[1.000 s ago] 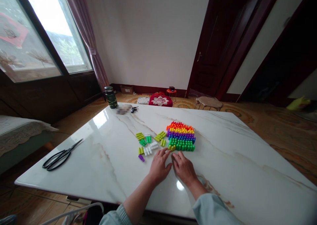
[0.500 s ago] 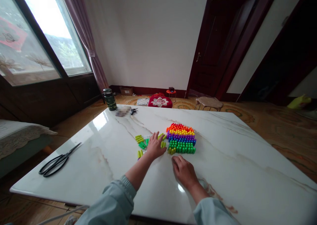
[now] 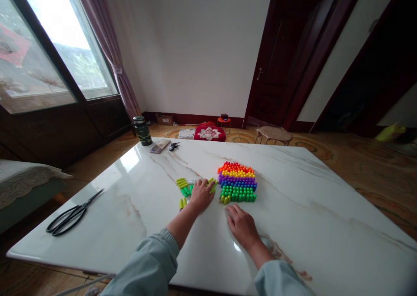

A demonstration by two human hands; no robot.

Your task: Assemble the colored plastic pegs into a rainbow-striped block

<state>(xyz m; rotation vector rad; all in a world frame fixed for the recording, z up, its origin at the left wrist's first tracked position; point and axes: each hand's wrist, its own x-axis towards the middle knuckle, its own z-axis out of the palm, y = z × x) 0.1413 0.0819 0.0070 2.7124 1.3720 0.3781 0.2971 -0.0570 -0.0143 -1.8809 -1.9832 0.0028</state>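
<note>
My left hand [image 3: 202,195] is lowered over a loose group of yellow-green pegs [image 3: 212,184], fingers curved but apart, fingertips at the pegs. Beside it lie more yellow-green pegs [image 3: 181,183], green pegs [image 3: 185,191] and a few pale ones, partly hidden by the hand. My right hand [image 3: 241,224] rests on the table with its fingers curled together; whatever they hold, if anything, is hidden. Just beyond it, a block of round-topped pegs stands in colour bands: red-orange [image 3: 233,166], yellow, purple, blue and green [image 3: 239,194]. Several yellow-green pegs [image 3: 225,199] stand at its near left corner.
Black-handled scissors [image 3: 74,213] lie on the white marble-patterned table [image 3: 312,209] at the left. At its far left edge are a dark bottle [image 3: 142,131], a phone [image 3: 160,146] and keys [image 3: 173,146]. A stool [image 3: 274,134] stands beyond the table.
My left hand has come down and slightly back onto the yellow-green pegs, its fingers less spread. My right hand stays put. The view has shifted slightly.
</note>
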